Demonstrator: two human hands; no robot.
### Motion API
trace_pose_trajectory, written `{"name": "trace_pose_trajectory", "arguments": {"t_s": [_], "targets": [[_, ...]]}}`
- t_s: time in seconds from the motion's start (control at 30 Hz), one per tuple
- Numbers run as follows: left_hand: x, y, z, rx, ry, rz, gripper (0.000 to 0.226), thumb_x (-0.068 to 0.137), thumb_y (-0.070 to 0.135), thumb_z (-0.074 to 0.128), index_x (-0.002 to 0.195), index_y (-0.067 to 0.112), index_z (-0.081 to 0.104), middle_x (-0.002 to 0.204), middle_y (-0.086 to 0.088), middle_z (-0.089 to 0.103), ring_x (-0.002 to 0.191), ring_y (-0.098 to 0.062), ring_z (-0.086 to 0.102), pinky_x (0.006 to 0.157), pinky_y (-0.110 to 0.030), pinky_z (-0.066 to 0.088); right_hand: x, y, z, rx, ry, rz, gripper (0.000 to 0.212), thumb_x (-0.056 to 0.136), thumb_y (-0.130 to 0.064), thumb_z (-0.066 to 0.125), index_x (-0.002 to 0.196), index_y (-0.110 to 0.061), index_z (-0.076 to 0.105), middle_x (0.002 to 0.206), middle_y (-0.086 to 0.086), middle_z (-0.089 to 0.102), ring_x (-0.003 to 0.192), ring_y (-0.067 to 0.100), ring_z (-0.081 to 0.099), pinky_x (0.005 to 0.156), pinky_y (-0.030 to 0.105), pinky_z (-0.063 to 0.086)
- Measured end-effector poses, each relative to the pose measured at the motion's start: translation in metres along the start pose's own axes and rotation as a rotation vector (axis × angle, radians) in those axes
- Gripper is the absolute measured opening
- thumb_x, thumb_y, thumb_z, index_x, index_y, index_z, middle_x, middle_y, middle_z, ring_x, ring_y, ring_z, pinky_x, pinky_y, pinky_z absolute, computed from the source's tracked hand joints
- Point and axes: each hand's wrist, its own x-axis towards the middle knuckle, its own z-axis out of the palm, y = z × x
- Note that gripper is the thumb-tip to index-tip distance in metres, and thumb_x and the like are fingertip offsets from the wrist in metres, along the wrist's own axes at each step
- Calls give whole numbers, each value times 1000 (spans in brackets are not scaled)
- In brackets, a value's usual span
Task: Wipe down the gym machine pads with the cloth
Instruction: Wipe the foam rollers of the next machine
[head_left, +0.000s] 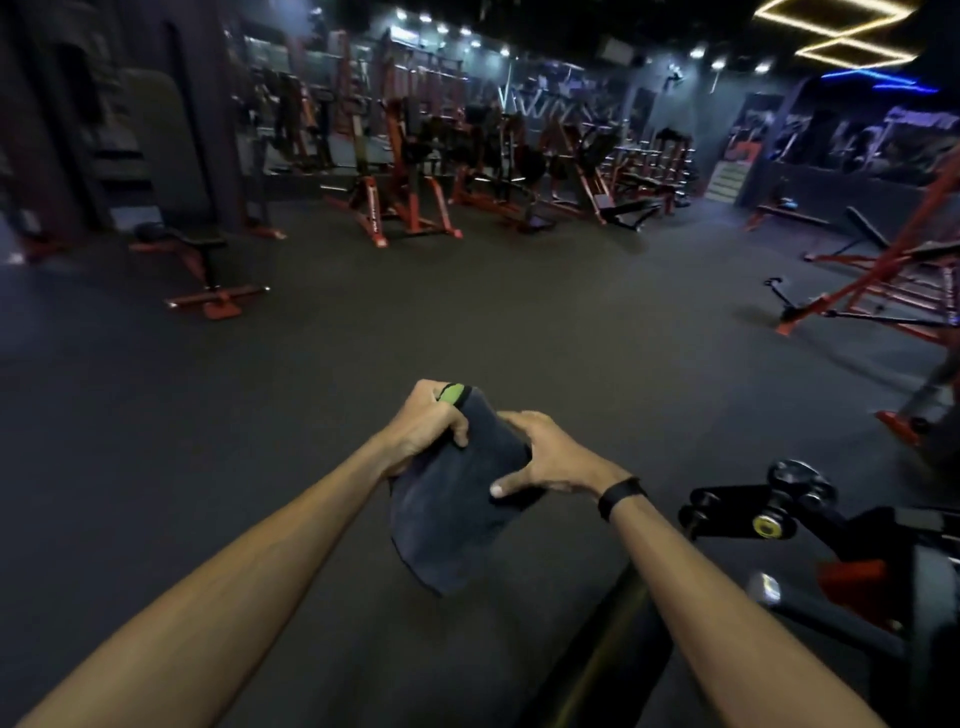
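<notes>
A dark grey cloth (451, 509) with a green corner hangs in front of me above the floor. My left hand (427, 423) grips its upper left edge, fingers curled round the fabric near the green corner. My right hand (540, 457) holds the cloth's right side, thumb pressed on the front and fingers behind. A black band sits on my right wrist. No pad is under the cloth. A black and red gym machine (810, 525) with a knob and yellow-capped pivot stands close at my lower right.
Dark rubber floor (467, 322) stretches ahead. Red-framed machines (405, 182) line the back wall. A small red bench (202, 260) stands at the left. An angled red frame (883, 280) stands at the right. A dark bar (608, 639) runs diagonally below my right forearm.
</notes>
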Motion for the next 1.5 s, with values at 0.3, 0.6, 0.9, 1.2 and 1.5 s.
{"name": "trace_pose_trajectory", "arguments": {"t_s": [0.3,0.6,0.9,1.2,1.5], "targets": [[122,-46,-97,228,-65,26,18,56,-4,64,63,12,63,62,1,61,63,-12,56,53,-26,48,102,9,20,41,47,235,32,75,-34,87,78,-10,66,75,6,65,71,17,60,65,34,45],[211,-64,-22,561,-278,139,14,63,12,62,68,24,67,70,4,70,75,-21,68,65,-34,57,73,57,-17,-183,284,569,21,86,-35,76,100,-23,67,101,1,68,101,24,62,76,34,42],[284,-67,140,621,-605,233,22,65,16,86,72,27,69,79,6,72,83,-15,67,65,-26,46,11,165,-61,-143,451,909,22,84,-32,79,102,-26,68,99,-1,65,104,26,64,81,34,48],[358,-45,280,735,-844,367,18,68,10,75,72,27,69,82,6,71,85,-19,67,68,-30,50,-26,262,-89,-16,479,1109,28,83,-37,78,103,-21,68,106,2,63,103,25,62,88,40,50],[396,-69,370,748,-1155,405,17,61,9,81,62,23,71,68,11,70,78,-13,68,64,-31,55,-46,307,-72,161,514,1300,25,78,-35,83,76,-27,60,85,-7,63,84,14,58,73,32,45]]}}
